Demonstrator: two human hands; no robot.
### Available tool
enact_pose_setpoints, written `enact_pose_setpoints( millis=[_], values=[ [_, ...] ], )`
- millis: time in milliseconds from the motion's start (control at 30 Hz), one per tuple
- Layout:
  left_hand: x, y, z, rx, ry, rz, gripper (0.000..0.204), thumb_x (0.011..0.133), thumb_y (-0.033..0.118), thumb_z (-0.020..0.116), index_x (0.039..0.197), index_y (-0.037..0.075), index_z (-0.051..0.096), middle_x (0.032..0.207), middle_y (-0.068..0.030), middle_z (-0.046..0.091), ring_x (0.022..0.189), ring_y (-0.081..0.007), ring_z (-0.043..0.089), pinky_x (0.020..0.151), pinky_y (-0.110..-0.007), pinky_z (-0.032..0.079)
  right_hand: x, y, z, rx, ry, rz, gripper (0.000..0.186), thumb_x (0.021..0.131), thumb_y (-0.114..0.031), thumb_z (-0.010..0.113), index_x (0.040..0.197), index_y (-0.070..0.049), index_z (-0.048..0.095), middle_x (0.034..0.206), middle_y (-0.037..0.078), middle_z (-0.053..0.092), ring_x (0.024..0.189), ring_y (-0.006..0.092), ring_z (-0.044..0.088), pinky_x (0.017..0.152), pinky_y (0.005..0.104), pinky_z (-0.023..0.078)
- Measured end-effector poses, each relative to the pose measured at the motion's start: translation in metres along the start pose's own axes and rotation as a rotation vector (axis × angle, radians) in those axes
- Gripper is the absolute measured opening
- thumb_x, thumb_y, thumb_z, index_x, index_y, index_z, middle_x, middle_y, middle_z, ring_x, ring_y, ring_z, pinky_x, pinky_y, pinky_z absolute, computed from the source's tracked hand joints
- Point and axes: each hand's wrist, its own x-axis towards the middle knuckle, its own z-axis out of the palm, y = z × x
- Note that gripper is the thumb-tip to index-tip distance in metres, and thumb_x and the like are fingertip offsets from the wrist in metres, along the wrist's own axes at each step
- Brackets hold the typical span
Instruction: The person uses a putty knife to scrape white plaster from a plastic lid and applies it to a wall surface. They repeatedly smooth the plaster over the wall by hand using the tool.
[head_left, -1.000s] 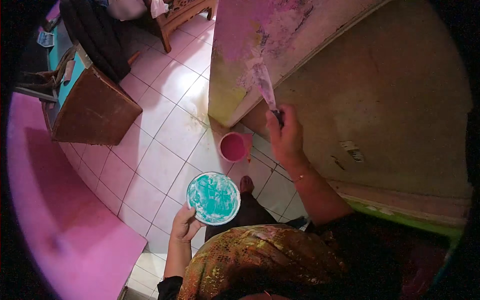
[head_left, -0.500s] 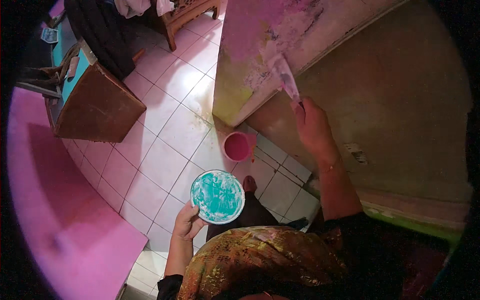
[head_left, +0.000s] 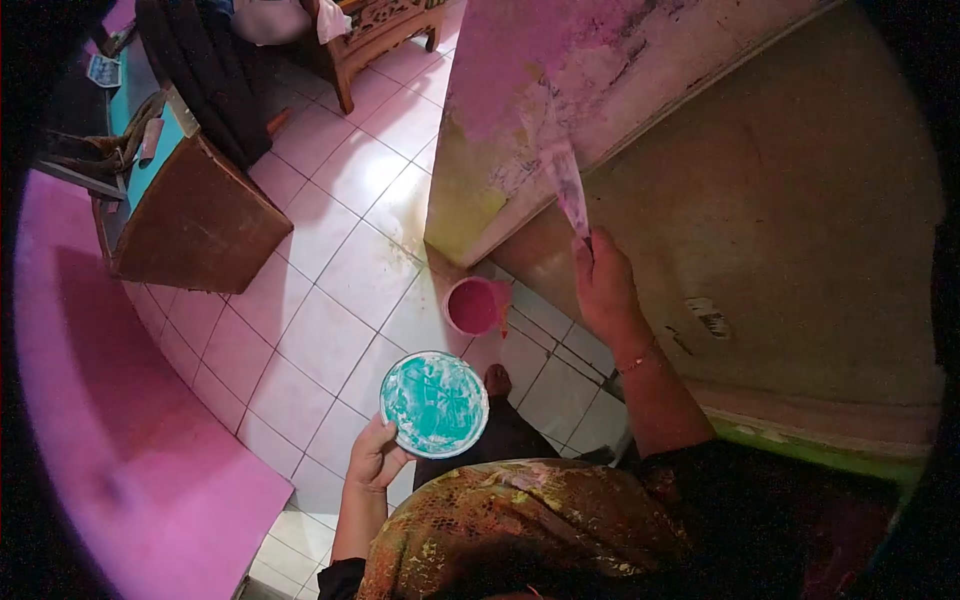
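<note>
My left hand point(head_left: 375, 455) grips the rim of a round turquoise lid point(head_left: 435, 405) smeared with white paste, held flat at waist height. Out to the right, my right hand point(head_left: 610, 290) is closed round the handle of a putty knife point(head_left: 567, 185). Its pale, paste-streaked blade rests at or very near the patchy pink wall point(head_left: 520, 90), close to the wall's edge; whether it touches I cannot tell. Paste marks and dark scuffs cover that part of the wall.
A pink bucket point(head_left: 472, 306) stands on the white tiled floor point(head_left: 330, 330) by my foot. To the left are a brown cabinet point(head_left: 200, 220) and a pink wall point(head_left: 150, 430). A carved wooden bench point(head_left: 385, 40) is at the back. A brownish panel point(head_left: 780, 200) fills the right side.
My right hand and the putty knife have shifted slightly left and down along the wall edge, the blade now more upright. The lid in my left hand stays nearly in place.
</note>
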Motion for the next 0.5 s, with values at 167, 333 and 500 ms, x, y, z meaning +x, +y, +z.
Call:
enact_pose_setpoints(
  millis=[167, 333, 500],
  values=[
    [0.001, 0.0, -0.008, -0.013, -0.006, -0.022, 0.065, 0.084, 0.026, 0.066, 0.134, -0.001, 0.035, 0.123, -0.0168, 0.055, 0.106, -0.0301, 0.06, 0.083, -0.047, 0.054, 0.026, -0.039, -0.006, 0.292, 0.048, -0.163, 0.016, 0.096, -0.016, 0.044, 0.092, 0.0, 0.049, 0.069, 0.018, 0.052, 0.063, 0.0316, 0.053, 0.059, 0.0397, 0.042],
    [0.003, 0.002, -0.005, -0.01, -0.034, -0.046, 0.066, 0.083, 0.026, 0.067, 0.135, -0.001, 0.035, 0.126, -0.0162, 0.053, 0.109, -0.0299, 0.058, 0.086, -0.047, 0.052, 0.022, 0.016, 0.033, 0.091, 0.109, -0.093, 0.021, 0.097, -0.019, 0.044, 0.095, 0.001, 0.049, 0.074, 0.019, 0.054, 0.068, 0.0314, 0.058, 0.061, 0.0417, 0.044],
    [0.001, 0.004, -0.006, 0.015, 0.0, -0.027, 0.069, 0.082, 0.027, 0.068, 0.135, -0.001, 0.034, 0.127, -0.0173, 0.052, 0.111, -0.0304, 0.057, 0.088, -0.048, 0.051, 0.002, -0.008, 0.025, 0.17, 0.093, -0.077, 0.026, 0.097, -0.023, 0.045, 0.098, 0.002, 0.049, 0.081, 0.024, 0.058, 0.076, 0.042, 0.06, 0.066, 0.047, 0.046]
  ],
)
